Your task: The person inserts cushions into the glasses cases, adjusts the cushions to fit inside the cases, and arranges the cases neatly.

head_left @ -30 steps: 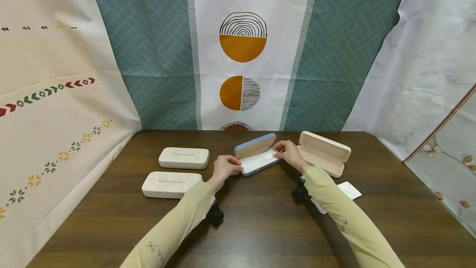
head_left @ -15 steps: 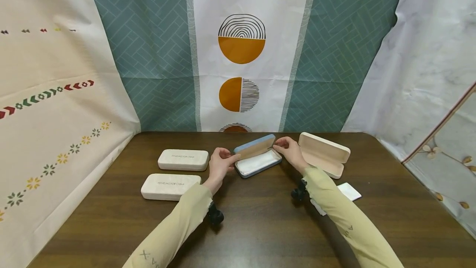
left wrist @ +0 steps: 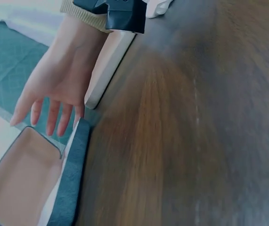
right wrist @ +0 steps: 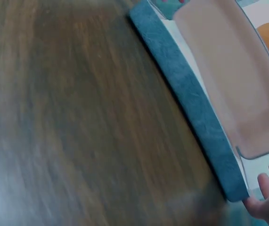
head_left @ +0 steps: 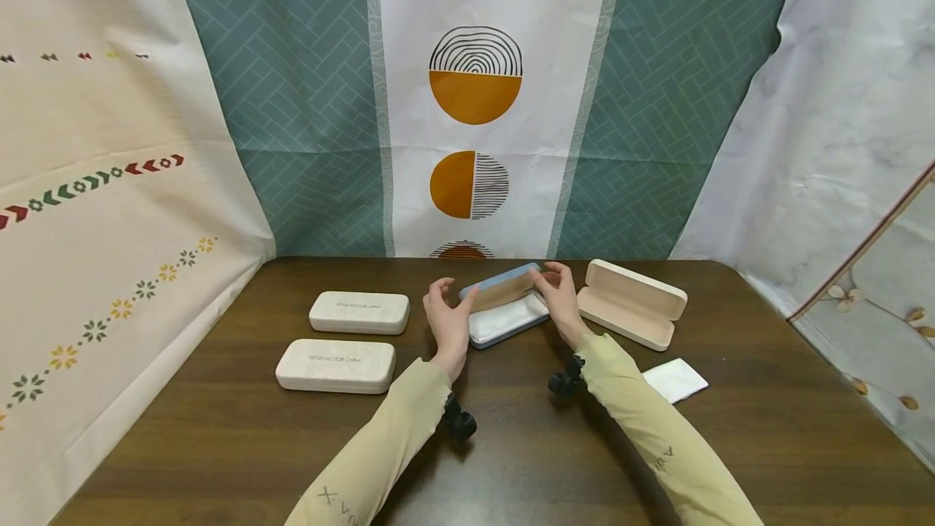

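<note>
An open blue glasses case (head_left: 500, 338) stands at the middle back of the table, its tan-lined lid (head_left: 504, 292) tilted up. A folded white cloth (head_left: 509, 316) lies in its base. My left hand (head_left: 449, 323) is at the case's left end, thumb and fingers spread apart, holding nothing. At the right end is my right hand (head_left: 558, 300), its fingertips overlapping the lid's corner in the head view. In the left wrist view the fingers of the right hand (left wrist: 61, 89) look straight. Whether either hand touches the lid, I cannot tell.
Two closed cream glasses cases, a rear one (head_left: 359, 312) and a front one (head_left: 336, 365), lie to the left. An open cream case (head_left: 634, 307) stands on the right. Another white cloth (head_left: 675, 380) lies flat on the wooden table (head_left: 511, 445) before it.
Both hands have come off the cloth and its case's base. The left hand drew back leftward, then moved up beside the lid; the right hand shifted up and left to the lid's corner.
</note>
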The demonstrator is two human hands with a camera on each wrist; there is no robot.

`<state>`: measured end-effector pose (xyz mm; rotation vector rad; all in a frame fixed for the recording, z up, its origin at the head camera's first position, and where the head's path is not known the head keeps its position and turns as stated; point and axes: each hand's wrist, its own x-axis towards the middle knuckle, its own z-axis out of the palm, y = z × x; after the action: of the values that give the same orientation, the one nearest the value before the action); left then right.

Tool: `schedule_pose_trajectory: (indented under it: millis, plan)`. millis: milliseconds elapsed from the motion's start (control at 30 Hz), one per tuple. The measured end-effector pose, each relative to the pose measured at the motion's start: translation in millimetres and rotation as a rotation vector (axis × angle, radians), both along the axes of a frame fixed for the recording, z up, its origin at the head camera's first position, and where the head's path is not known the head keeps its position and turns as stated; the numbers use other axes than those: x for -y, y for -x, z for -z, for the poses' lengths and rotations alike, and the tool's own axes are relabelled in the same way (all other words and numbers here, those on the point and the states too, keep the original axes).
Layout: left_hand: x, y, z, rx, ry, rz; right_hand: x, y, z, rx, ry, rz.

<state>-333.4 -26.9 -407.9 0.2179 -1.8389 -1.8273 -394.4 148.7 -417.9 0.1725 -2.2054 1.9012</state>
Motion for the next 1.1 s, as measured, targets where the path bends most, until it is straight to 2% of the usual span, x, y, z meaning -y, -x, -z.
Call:
schedule_pose_trajectory:
  millis: [100,300,433,767,1100]
  plan:
    - [-4,2.4,2.7,0.011,0.007,-0.036,6,-0.1,2.4,0.005,-0.009,0.012]
    - [-9,5.4,6.3,0.046,-0.017,-0.079,14,-0.4,4.5,0.013,-0.094,0.040]
    - [-10,7.0,8.7,0.049,-0.018,-0.096,17,0.0,5.6,0.016,-0.098,0.046]
    - [-7,7.6,8.4,0.051,-0.011,-0.072,17,-1.3,8.3,0.040,-0.057,0.042]
    - [-3,7.2,8.0,0.101,-0.039,-0.034,14,-6.0,9.1,0.033,-0.020,0.040]
